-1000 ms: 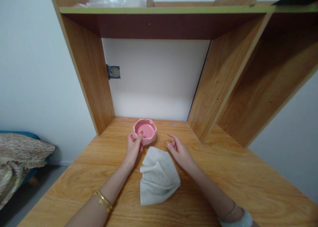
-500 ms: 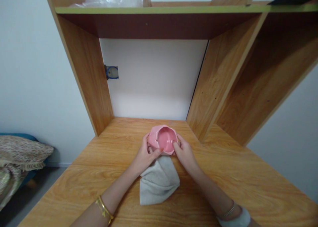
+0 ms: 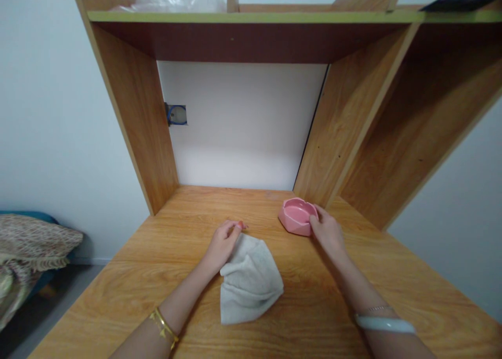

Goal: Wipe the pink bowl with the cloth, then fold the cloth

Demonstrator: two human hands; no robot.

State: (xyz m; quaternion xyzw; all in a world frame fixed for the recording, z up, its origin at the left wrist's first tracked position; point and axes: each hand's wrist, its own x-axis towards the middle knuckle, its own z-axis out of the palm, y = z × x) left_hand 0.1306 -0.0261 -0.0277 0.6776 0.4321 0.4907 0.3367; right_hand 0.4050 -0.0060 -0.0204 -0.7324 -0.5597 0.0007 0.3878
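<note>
Far left: bed [image 3: 27, 249] with patterned cover, beside the counter [image 3: 188, 228]. Left hand [image 3: 223, 242] on the counter, fingers loosely curled, thumb and fingertip pinching the upper edge of the grey cloth [image 3: 249, 280]. Cloth crumpled, flat on the counter, between both forearms. Right of centre: pink bowl [image 3: 297, 216] upright on the counter, near the wooden shelf upright [image 3: 337, 134]. Right hand [image 3: 327, 232] gripping the bowl's near right rim, thumb on top. Gold bangle on the left wrist, pale bracelet on the right.
</note>
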